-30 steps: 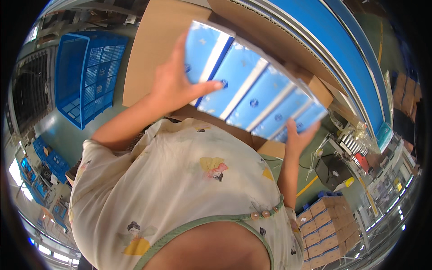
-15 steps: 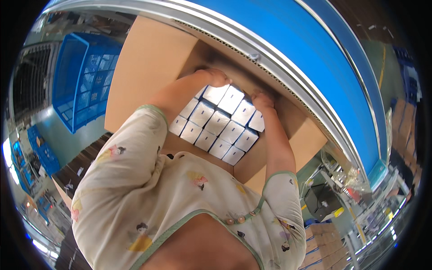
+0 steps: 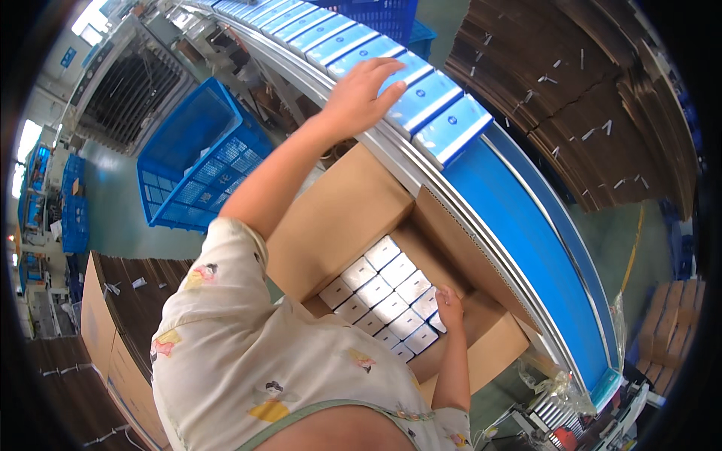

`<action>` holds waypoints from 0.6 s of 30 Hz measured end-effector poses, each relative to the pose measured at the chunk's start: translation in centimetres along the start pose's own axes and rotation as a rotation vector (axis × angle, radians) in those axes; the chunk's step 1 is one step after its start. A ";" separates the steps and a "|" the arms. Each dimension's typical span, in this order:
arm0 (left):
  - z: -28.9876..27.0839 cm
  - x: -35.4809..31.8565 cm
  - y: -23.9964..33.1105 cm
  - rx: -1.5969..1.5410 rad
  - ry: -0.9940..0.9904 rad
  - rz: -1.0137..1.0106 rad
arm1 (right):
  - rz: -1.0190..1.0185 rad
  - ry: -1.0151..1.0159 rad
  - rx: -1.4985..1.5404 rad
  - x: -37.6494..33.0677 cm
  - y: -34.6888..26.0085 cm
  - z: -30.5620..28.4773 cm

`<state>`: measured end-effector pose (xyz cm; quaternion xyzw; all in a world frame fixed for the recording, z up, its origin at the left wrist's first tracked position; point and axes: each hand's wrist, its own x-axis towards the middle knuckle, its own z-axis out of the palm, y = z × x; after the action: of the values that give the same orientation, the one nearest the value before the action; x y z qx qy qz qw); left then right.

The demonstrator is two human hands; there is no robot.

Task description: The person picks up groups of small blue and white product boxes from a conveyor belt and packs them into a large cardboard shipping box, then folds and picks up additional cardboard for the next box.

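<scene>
My left hand (image 3: 365, 96) reaches over the conveyor with its fingers spread, close above or touching a row of blue-and-white packs (image 3: 451, 120). It holds nothing that I can see. Lower down, an open cardboard carton (image 3: 353, 207) contains several rows of pale packs (image 3: 391, 307) packed closely together. My right hand (image 3: 450, 307) is inside the carton, at the right end of these packs and against the outermost ones. Its fingers are bent and partly hidden, so their grip is unclear.
The blue conveyor belt (image 3: 526, 225) runs along the carton's far side behind a metal rail. A blue plastic crate (image 3: 199, 161) stands at the left. Stacked flat cardboard (image 3: 556, 90) lies beyond the belt, with more cardboard (image 3: 143, 293) at the lower left.
My left hand has left the carton and moved up to the packs on the conveyor. My right hand stays by the packs in the carton. The view has shifted, bringing the conveyor packs into sight.
</scene>
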<state>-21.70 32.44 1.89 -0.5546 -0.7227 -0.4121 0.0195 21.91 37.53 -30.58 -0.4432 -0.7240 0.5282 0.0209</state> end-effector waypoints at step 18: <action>1.5 5.4 -6.1 0.312 -0.226 -0.299 | -0.330 0.622 -0.107 -13.3 -25.7 -11.3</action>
<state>-28.17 37.34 0.05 -0.4742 -0.8493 -0.2289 -0.0373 19.70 35.87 0.41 -0.4603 -0.7716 0.3187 0.3021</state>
